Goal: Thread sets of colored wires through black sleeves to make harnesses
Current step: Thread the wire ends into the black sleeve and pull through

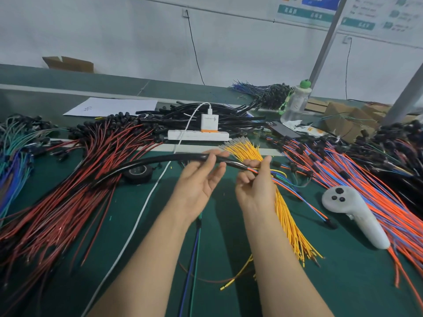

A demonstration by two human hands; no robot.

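Both hands work above the worktop (224, 225): the left hand (199, 179) grips the black sleeve (160, 160) near its mouth, the right hand (256, 186) pinches the colored wires (251, 169) entering it. A slack pinch could let one wire buckle and snag there.

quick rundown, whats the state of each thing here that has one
left hand: pinches the black sleeve near its right end
right hand: pinches the colored wires
black sleeve: held off the table, curved
colored wires: ends inside the sleeve's right end
charger: plugged into the power strip
water bottle: capped
cardboard box: flaps open
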